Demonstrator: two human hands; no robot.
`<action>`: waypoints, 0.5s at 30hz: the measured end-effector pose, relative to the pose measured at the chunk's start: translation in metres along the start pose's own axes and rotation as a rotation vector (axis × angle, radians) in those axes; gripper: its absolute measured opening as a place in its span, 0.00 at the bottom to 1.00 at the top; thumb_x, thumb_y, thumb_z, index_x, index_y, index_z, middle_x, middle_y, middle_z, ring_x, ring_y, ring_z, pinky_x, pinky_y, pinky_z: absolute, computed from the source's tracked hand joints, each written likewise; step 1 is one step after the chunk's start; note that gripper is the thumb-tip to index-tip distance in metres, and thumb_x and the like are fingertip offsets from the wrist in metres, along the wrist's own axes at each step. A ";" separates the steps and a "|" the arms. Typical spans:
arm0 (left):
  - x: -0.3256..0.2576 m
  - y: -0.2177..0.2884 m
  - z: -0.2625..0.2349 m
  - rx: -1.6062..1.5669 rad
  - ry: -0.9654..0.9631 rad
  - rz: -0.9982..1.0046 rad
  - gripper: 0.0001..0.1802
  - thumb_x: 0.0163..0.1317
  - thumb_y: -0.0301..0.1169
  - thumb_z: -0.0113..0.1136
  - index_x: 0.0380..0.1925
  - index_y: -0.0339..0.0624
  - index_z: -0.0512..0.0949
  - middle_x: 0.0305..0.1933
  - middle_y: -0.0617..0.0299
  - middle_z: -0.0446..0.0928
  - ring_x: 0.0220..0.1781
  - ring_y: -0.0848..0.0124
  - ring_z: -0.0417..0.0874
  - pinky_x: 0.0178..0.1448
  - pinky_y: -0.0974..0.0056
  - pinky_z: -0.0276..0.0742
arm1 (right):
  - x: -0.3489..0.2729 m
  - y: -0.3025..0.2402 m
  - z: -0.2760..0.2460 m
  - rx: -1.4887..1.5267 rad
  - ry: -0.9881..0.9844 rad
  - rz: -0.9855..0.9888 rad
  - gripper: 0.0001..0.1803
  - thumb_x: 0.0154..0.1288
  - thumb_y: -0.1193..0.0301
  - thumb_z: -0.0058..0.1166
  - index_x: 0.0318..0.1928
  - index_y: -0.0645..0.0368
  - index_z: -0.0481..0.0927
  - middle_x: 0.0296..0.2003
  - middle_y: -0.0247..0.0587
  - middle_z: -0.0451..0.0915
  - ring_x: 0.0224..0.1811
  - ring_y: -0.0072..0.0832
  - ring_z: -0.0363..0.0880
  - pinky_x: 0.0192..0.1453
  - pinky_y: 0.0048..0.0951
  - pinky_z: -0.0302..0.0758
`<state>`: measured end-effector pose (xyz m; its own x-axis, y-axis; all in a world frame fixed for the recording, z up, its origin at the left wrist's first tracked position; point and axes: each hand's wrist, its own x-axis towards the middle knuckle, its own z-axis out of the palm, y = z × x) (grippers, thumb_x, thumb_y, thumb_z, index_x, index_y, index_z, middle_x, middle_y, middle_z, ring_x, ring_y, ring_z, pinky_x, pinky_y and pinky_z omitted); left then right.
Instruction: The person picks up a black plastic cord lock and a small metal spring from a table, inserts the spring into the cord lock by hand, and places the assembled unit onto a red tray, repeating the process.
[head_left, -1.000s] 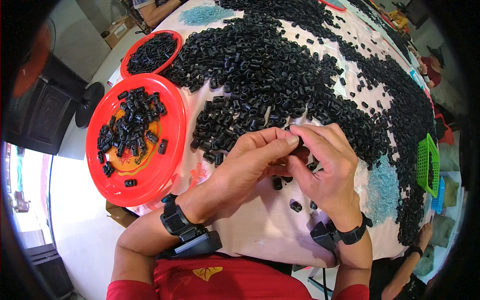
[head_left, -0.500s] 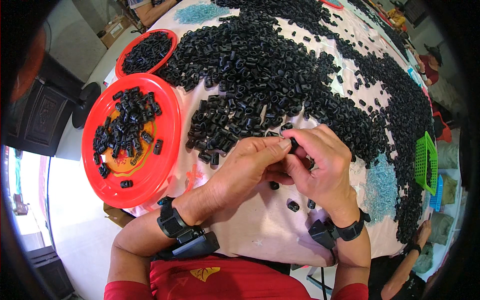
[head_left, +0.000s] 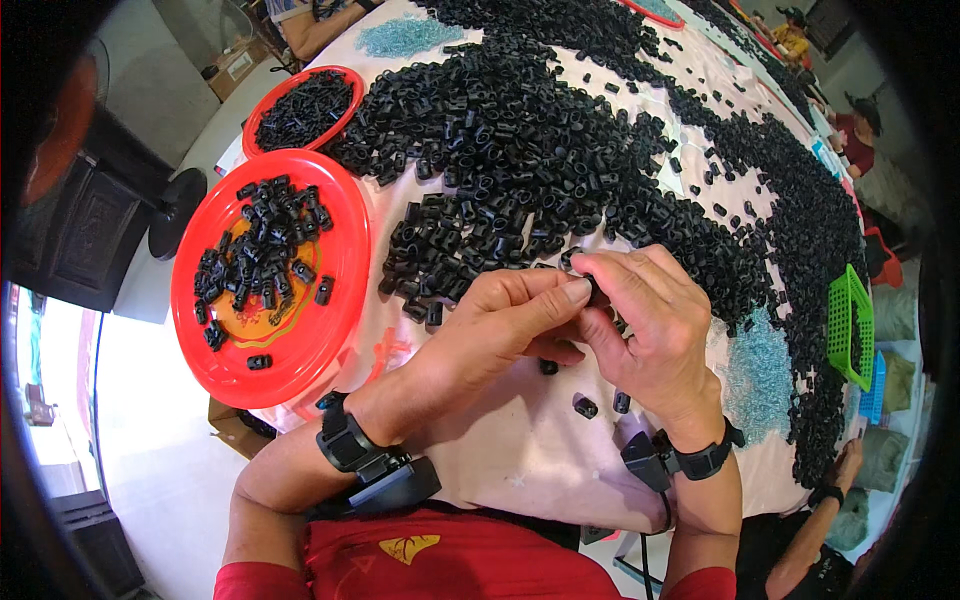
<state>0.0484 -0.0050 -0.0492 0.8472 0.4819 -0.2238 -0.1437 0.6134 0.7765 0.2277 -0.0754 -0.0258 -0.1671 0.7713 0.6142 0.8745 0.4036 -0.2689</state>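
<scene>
Nearest the body, the left hand [head_left: 500, 325] and the right hand [head_left: 645, 330] meet just above the pale cloth-covered table [head_left: 520, 460], fingertips pressed together around a small black plastic piece [head_left: 597, 291] that shows only as a dark sliver between the left thumb and the right forefinger. Both sets of fingers are curled in tight, with no gap between them beyond the piece itself; whether a second part is tucked behind them cannot be told. Judging by its look, the piece is light, rigid and smooth, so it likely takes a fingertip pinch across its short sides and could slip or flick away if squeezed off centre; it seems sturdy enough not to crush. Just below the fingers, a few loose black pieces [head_left: 585, 406] lie apart on the cloth. To the left of the fingers, well apart, sits a red round tray [head_left: 330, 320] with a scatter of the same pieces on it. Right behind the fingertips begins the big heap of black pieces [head_left: 520, 160], spreading away and to the right. Beyond the left hand, farther off, a second red tray [head_left: 262, 112] is filled, and to the far right stands a green basket [head_left: 838, 320].
</scene>
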 end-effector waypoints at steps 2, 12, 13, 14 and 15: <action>0.001 -0.003 -0.006 0.047 -0.035 0.046 0.19 0.81 0.41 0.52 0.52 0.37 0.82 0.48 0.58 0.86 0.50 0.70 0.88 0.59 0.60 0.84 | 0.002 -0.003 -0.002 -0.005 0.003 -0.018 0.23 0.47 0.79 0.72 0.48 0.63 0.85 0.41 0.44 0.86 0.37 0.41 0.83 0.40 0.36 0.81; -0.007 0.001 -0.004 -0.153 -0.095 0.003 0.20 0.81 0.41 0.50 0.54 0.34 0.81 0.49 0.54 0.86 0.49 0.68 0.88 0.56 0.60 0.85 | 0.004 -0.011 -0.010 0.133 0.035 0.054 0.24 0.46 0.79 0.73 0.48 0.62 0.86 0.42 0.45 0.87 0.40 0.40 0.84 0.42 0.35 0.82; -0.008 0.001 -0.004 -0.152 -0.093 0.005 0.20 0.81 0.41 0.50 0.54 0.34 0.81 0.49 0.54 0.86 0.49 0.68 0.88 0.56 0.60 0.85 | 0.004 -0.011 -0.009 0.109 0.042 0.030 0.22 0.47 0.79 0.73 0.47 0.62 0.87 0.40 0.45 0.87 0.39 0.41 0.84 0.42 0.35 0.82; -0.010 0.003 -0.003 -0.175 -0.081 -0.008 0.20 0.81 0.42 0.51 0.54 0.35 0.81 0.49 0.54 0.86 0.49 0.68 0.88 0.55 0.60 0.85 | 0.004 -0.011 -0.009 0.110 0.043 0.028 0.22 0.47 0.79 0.73 0.47 0.62 0.87 0.40 0.45 0.87 0.39 0.41 0.84 0.42 0.35 0.82; -0.012 0.005 -0.001 -0.199 -0.068 -0.021 0.21 0.81 0.42 0.51 0.54 0.36 0.81 0.49 0.54 0.86 0.49 0.67 0.88 0.55 0.60 0.85 | 0.005 -0.010 -0.007 0.090 0.055 -0.001 0.22 0.46 0.79 0.73 0.46 0.62 0.87 0.39 0.44 0.87 0.38 0.41 0.84 0.42 0.35 0.82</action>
<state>0.0367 -0.0066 -0.0433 0.8826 0.4284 -0.1936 -0.2178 0.7375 0.6393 0.2211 -0.0794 -0.0147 -0.1404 0.7435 0.6538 0.8294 0.4489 -0.3325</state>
